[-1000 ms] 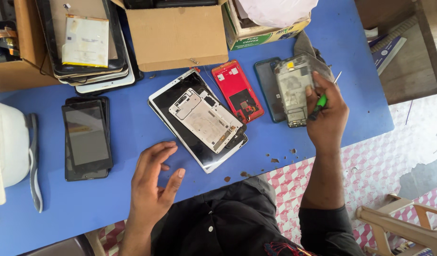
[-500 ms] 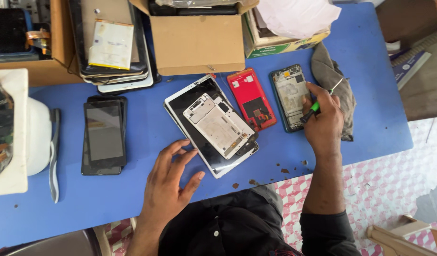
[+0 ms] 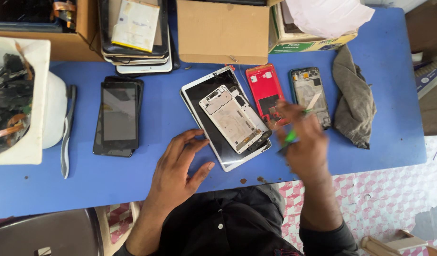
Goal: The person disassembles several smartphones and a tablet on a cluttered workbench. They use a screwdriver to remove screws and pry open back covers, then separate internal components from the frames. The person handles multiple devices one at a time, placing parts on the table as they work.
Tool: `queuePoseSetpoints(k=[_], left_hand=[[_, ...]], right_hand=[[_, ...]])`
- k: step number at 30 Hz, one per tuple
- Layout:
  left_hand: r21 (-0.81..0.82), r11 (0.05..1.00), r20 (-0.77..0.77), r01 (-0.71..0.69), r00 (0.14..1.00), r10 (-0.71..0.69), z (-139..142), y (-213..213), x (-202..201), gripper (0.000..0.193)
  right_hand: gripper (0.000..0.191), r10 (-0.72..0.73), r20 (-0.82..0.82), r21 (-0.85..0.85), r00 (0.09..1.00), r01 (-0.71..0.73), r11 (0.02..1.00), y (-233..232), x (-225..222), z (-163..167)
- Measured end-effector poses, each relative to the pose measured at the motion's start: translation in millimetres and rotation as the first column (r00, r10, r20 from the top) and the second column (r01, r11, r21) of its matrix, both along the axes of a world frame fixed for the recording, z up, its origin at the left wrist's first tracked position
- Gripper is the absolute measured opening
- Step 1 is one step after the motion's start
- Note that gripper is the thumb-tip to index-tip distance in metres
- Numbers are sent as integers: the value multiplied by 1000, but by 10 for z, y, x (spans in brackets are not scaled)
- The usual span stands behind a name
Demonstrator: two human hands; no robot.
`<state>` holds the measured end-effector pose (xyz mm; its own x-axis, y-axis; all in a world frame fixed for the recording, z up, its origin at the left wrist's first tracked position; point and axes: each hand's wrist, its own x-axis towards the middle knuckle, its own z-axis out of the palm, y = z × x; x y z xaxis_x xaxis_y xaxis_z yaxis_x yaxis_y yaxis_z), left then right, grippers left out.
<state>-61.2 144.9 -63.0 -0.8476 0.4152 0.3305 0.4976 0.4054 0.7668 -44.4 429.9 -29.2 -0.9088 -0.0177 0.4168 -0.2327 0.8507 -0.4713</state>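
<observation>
Right hand (image 3: 306, 147), blurred, grips a green-handled tool (image 3: 290, 137) just beside the open phone frame (image 3: 309, 95), whose long axis runs away from the person. Left hand (image 3: 180, 166) lies open, empty, near the tablet (image 3: 213, 118).

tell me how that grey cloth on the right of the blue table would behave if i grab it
The crumpled grey cloth would probably be floppy: it lies in soft folds and would sag from wherever it is pinched. It looks light and thin, so pushing it would likely bunch it up rather than slide it whole across the blue table. It seems unlikely to roll or break.
</observation>
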Motion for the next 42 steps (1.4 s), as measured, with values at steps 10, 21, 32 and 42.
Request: queuePoseSetpoints(k=[10, 21, 32, 42], left_hand=[[36, 999, 41, -27, 999, 25, 16, -100, 48, 41], [75, 997, 52, -20, 999, 16, -19, -149, 39, 54], [450, 881, 357, -144, 933, -30, -295, -276, 104, 54], [593, 746, 398, -302, 916, 55, -509, -306, 138, 35]], right_hand=[[75, 119, 56, 187, 991, -128, 974, -773, -69, 19], [59, 112, -29, 60, 993, -110, 992, -838, -47, -77], [45, 373, -236, 12, 897, -381, 925, -1324, 39, -117], [44, 489, -250, -5, 836, -506, 862, -1439, -25, -246]])
